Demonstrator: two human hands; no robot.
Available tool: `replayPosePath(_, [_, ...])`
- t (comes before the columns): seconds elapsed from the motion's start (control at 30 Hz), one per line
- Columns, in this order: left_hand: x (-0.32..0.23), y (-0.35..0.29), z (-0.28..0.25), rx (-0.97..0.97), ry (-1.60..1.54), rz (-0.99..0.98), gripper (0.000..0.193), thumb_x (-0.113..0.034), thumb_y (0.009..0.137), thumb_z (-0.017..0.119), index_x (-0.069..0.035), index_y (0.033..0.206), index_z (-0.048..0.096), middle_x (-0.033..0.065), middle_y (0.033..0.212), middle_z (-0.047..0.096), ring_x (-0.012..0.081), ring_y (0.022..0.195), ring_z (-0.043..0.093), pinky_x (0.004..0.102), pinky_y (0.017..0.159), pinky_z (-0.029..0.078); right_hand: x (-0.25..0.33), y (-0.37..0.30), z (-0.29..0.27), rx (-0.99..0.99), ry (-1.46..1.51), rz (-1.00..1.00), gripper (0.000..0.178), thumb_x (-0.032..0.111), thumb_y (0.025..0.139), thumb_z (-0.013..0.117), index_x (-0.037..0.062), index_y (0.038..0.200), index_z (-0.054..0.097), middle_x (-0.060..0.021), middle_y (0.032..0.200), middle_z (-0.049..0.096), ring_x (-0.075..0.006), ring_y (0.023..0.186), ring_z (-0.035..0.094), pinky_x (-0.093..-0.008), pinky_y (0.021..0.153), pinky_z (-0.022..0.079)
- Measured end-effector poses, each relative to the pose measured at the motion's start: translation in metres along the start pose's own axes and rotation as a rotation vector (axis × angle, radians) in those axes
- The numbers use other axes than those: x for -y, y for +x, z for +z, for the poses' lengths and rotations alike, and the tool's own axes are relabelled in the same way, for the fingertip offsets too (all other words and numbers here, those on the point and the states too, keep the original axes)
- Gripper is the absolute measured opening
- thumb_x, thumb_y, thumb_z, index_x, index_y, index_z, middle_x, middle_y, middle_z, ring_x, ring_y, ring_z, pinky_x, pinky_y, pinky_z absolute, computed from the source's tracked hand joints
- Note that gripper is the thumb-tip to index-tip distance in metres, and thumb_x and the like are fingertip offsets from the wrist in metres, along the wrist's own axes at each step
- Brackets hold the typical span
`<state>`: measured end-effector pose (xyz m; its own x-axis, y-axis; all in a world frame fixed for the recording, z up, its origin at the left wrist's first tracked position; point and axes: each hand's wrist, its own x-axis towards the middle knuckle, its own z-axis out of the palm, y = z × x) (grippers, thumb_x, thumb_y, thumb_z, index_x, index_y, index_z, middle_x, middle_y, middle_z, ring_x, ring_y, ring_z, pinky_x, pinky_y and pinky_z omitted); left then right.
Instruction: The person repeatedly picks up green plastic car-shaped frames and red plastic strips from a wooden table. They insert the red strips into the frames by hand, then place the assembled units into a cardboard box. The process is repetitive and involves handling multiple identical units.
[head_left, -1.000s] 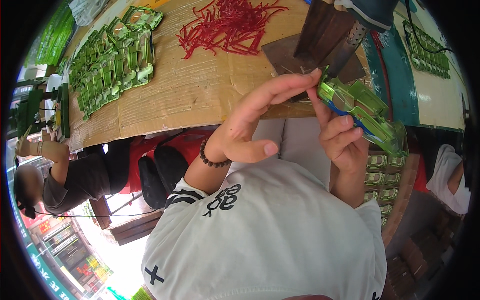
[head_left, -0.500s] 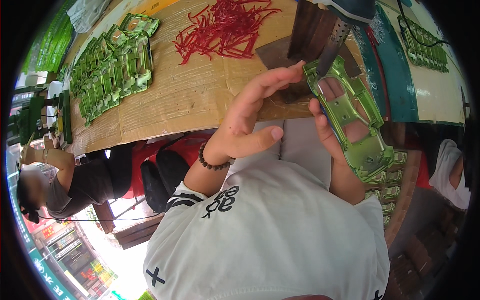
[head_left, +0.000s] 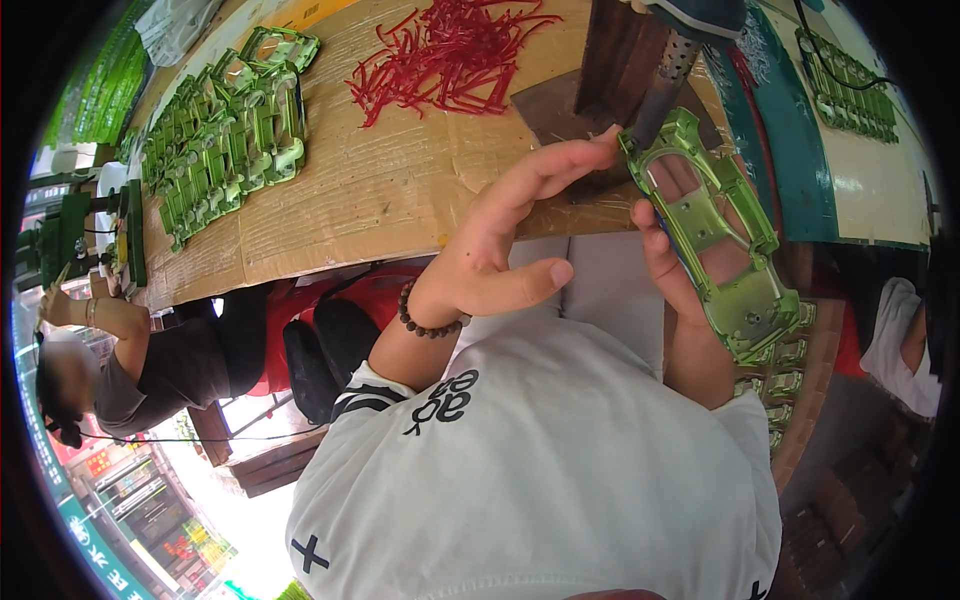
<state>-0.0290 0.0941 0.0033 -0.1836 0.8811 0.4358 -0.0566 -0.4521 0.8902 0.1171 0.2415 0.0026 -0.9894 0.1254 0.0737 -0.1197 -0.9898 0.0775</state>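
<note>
A long, glossy green plastic frame point(head_left: 715, 265) with oval openings is tilted up in my right hand point(head_left: 662, 262), whose fingers grip its left side from beneath; the frame hides most of that palm. My left hand point(head_left: 510, 235), with a beaded bracelet at the wrist, is stretched out flat with its thumb apart. Its fingertips reach the frame's upper left corner; whether they touch it I cannot tell. Right above that corner, a perforated metal nozzle point(head_left: 668, 88), like that of a hot-air gun, slants down from a dark body.
Rows of similar green frames point(head_left: 225, 140) lie on the cardboard-covered table point(head_left: 390, 200) at left. A pile of red strips point(head_left: 450, 60) lies at the back. A brown metal stand point(head_left: 615, 60) rises beside the nozzle. More frames point(head_left: 785, 385) sit at my lower right. Another person point(head_left: 170, 350) is at far left.
The green frame and my right hand have shifted slightly to the right. My left fingertips have followed a little to the right.
</note>
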Motion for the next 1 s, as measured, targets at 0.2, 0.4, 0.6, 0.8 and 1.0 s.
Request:
replayPosePath(0.2, [0.001,-0.002,-0.002,0.014,-0.006,-0.012,0.069,-0.009,0.068,0.057,0.005,0.130,0.031,0.0221,0.137,0.033,0.0283,0.131,0.029,0.0365,0.106,0.021,-0.002,0.001,-0.003,0.003,-0.034,-0.020,0.065,0.047,0.091,0.035,-0.0086,0.126,0.034,-0.0265,0.121,0.046,-0.0432,0.099,0.055,-0.0436,0.077,0.055])
replayPosePath(0.4, [0.000,-0.001,-0.001,0.020,0.001,-0.018,0.070,-0.010,0.068,0.058,0.004,0.130,0.031,0.0215,0.138,0.032,0.0289,0.131,0.028,0.0367,0.106,0.021,-0.003,0.001,-0.003,-0.023,-0.036,-0.033,0.063,0.045,0.092,0.034,-0.0080,0.126,0.034,-0.0254,0.123,0.045,-0.0416,0.098,0.055,-0.0415,0.076,0.056])
replayPosePath(0.6, [-0.002,-0.001,0.001,0.033,0.039,-0.025,0.070,-0.011,0.068,0.058,0.004,0.131,0.031,0.0209,0.138,0.031,0.0304,0.130,0.030,0.0388,0.105,0.023,-0.005,-0.001,-0.003,-0.009,-0.019,-0.038,0.060,0.044,0.092,0.034,-0.0054,0.127,0.035,-0.0247,0.124,0.044,-0.0406,0.100,0.055,-0.0428,0.079,0.054])
replayPosePath(0.8, [0.008,-0.005,0.004,-0.385,-0.041,0.063,0.067,-0.019,0.077,0.060,0.001,0.133,0.029,0.0227,0.139,0.028,0.0308,0.122,0.039,0.0406,0.100,0.032,0.003,-0.033,-0.006,-0.106,-0.138,-0.040,0.058,0.035,0.086,0.044,-0.0039,0.129,0.036,-0.0231,0.128,0.042,-0.0415,0.108,0.049,-0.0437,0.084,0.050])
replayPosePath(1.0, [0.012,-0.016,0.001,-0.521,0.004,0.268,0.056,-0.017,0.083,0.051,0.003,0.131,0.032,0.0205,0.138,0.030,0.0347,0.124,0.035,0.0477,0.103,0.029,0.005,-0.127,-0.011,-0.372,-0.613,-0.372,0.066,0.025,0.072,0.061,-0.0037,0.127,0.037,-0.0210,0.118,0.050,-0.0335,0.102,0.055,-0.0435,0.084,0.050])
